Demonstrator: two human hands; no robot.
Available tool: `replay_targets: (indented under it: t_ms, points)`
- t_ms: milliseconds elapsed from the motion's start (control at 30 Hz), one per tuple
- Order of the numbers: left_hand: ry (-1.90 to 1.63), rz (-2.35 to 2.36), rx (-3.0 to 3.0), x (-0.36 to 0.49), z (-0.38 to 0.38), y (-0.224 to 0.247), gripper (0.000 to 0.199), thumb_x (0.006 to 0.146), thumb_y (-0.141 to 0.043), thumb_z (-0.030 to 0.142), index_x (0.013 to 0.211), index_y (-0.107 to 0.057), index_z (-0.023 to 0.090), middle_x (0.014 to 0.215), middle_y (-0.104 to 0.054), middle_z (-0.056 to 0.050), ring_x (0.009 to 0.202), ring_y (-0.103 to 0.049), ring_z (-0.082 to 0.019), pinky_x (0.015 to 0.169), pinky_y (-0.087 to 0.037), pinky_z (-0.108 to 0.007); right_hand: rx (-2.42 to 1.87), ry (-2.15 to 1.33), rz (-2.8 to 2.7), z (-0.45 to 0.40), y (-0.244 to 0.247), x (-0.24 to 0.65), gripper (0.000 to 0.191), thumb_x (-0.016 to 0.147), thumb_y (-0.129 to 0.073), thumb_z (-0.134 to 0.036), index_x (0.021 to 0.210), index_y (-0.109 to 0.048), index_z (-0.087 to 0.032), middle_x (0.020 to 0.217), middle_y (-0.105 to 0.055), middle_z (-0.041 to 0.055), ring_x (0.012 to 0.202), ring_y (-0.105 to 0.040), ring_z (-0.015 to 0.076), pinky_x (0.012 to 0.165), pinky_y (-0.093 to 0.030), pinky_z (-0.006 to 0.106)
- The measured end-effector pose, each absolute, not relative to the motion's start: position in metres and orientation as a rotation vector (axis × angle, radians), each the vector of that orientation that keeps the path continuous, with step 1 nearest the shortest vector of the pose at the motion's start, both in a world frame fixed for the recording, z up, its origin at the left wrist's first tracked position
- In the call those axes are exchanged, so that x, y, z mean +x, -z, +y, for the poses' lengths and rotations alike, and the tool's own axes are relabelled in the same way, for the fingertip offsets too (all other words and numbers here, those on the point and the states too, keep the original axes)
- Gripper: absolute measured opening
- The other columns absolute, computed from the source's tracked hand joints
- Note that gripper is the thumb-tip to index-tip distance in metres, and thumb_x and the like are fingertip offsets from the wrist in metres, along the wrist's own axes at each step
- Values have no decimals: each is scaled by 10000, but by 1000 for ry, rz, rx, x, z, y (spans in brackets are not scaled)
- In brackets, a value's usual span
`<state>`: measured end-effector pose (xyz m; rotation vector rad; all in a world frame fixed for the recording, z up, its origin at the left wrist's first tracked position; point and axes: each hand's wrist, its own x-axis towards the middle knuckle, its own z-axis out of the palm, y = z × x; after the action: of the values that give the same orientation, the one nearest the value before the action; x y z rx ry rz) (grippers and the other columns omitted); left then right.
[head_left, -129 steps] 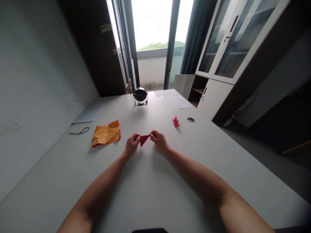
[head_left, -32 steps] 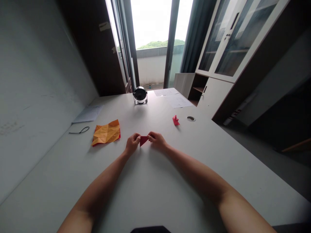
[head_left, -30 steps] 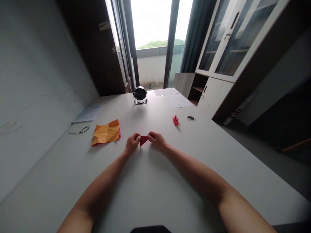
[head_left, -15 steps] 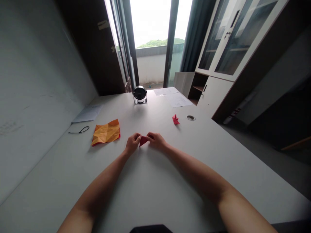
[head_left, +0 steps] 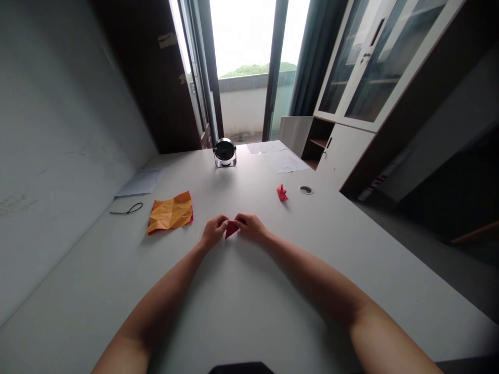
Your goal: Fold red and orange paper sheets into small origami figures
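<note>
A small folded piece of red paper (head_left: 231,229), with a pointed lower corner, is held between my two hands over the middle of the white table (head_left: 234,301). My left hand (head_left: 214,230) pinches its left side between thumb and fingers. On the opposite side, my right hand (head_left: 251,226) grips the paper's upper right edge, fingers curled. The fingertips hide part of the folds. To the left lies a creased orange sheet (head_left: 170,212) with red showing at its edges. A small red folded paper figure (head_left: 281,192) sits beyond my right hand.
A round black device on a metal stand (head_left: 225,151) is at the table's far side. White papers (head_left: 288,160) lie at the back right, another sheet (head_left: 141,182) by the left wall. A black cable tie (head_left: 128,209) and a round table hole (head_left: 306,190) also show.
Both hands have shifted very slightly toward me with the red paper, and a little more of its lower part shows. The other things on the table stay put.
</note>
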<state>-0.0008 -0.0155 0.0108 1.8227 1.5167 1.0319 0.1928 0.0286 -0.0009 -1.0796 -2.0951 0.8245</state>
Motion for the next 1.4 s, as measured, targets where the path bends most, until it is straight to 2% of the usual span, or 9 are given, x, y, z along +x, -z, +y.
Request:
replay_targets:
  t_ms: [267, 567, 1400]
  points:
    - [-998, 1514, 1869, -2, -15, -10, 249, 892, -495, 354, 881, -687, 195, 738, -658, -4, 683, -563, -143, 624, -407, -231, -1065, -821, -2088, 27, 1, 193, 158, 898, -593, -317, 859, -699, -206, 756, -672, -14, 667, -539, 114, 618, -347, 216]
    - [-968, 1503, 1865, 0, -16, -13, 246, 894, -497, 368, 882, -677, 201, 693, -641, 3, 653, -567, -143, 637, -415, -236, -1049, -753, -2110, 26, 0, 193, 161, 901, -586, -316, 835, -678, -201, 703, -641, -24, 620, -496, 104, 604, -335, 217]
    - [-872, 1537, 1958, 2, -17, -16, 251, 909, -508, 379, 898, -691, 207, 704, -652, 6, 641, -552, -136, 615, -392, -230, -1043, -685, -2194, 25, -1, 192, 157, 923, -591, -295, 845, -695, -207, 821, -686, 13, 707, -546, 123, 672, -372, 219]
